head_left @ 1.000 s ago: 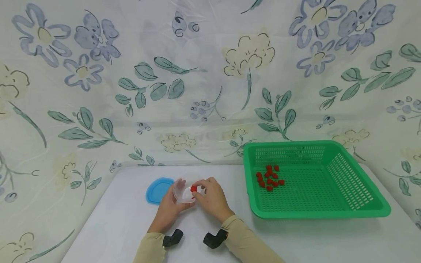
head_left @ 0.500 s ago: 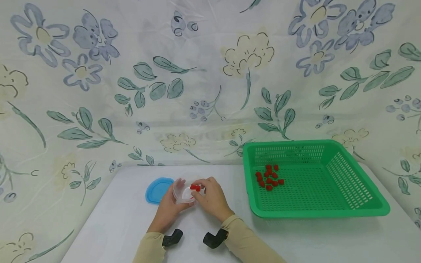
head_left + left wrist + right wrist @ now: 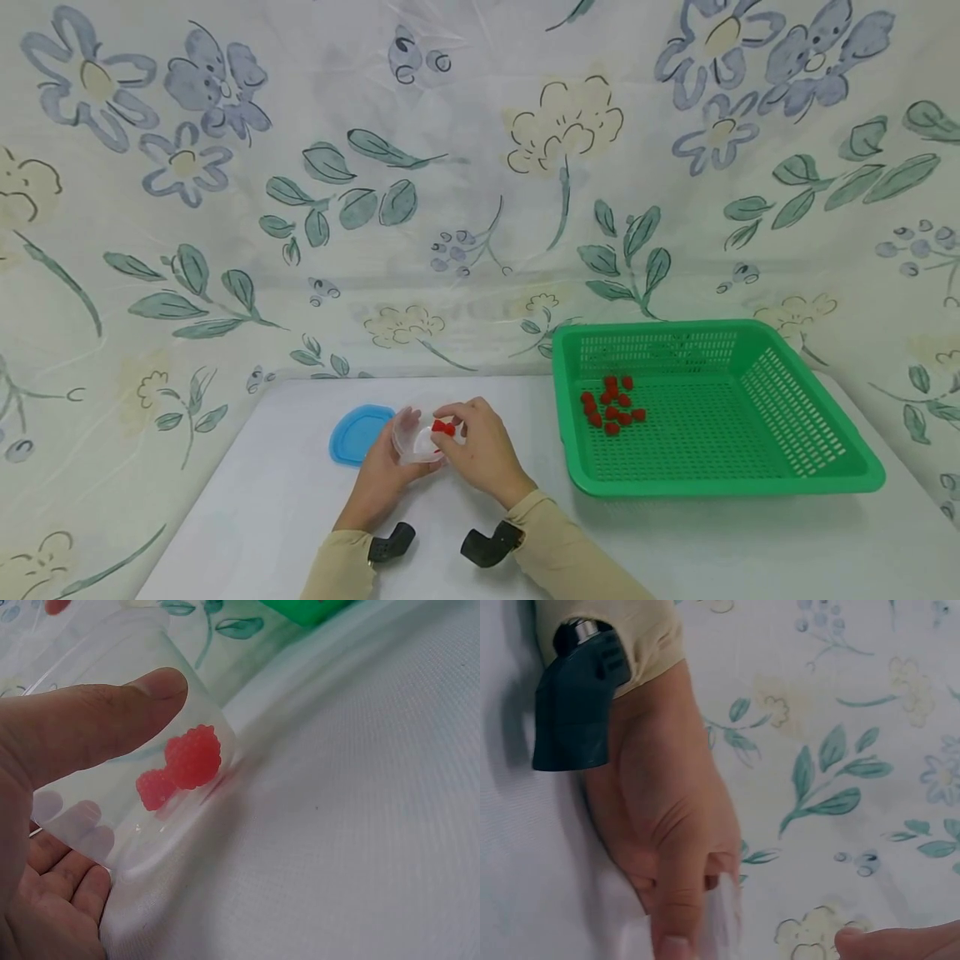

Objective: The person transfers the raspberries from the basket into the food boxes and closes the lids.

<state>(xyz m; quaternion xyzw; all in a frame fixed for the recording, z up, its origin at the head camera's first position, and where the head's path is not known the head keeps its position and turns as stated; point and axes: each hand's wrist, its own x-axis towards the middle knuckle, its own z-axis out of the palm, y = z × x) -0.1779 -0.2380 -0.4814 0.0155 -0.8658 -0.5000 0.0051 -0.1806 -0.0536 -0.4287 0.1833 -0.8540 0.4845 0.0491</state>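
My left hand [image 3: 381, 477] holds a clear plastic tub [image 3: 411, 448] from the side, its opening tilted up. In the left wrist view the thumb lies along the tub's wall, and raspberries [image 3: 193, 757] show through the plastic near its bottom. My right hand [image 3: 486, 450] reaches to the tub's mouth. Two red raspberries [image 3: 442, 427] show between its thumb and forefinger, which pinch there. The right wrist view shows my left hand [image 3: 664, 802] from across, with a digit of my right hand [image 3: 896, 945] at the lower right; the berries are hidden there.
A blue lid [image 3: 360, 435] lies left of the tub, beside my left hand. To the right stands a green plastic basket [image 3: 720, 483] with several raspberries [image 3: 611, 402] gathered at its left side. A flower-printed cloth [image 3: 480, 183] rises behind the white table [image 3: 247, 492].
One raspberry showed between my right fingers a second ago; now two show there, side by side. Both hands and the tub have stayed nearly in place.
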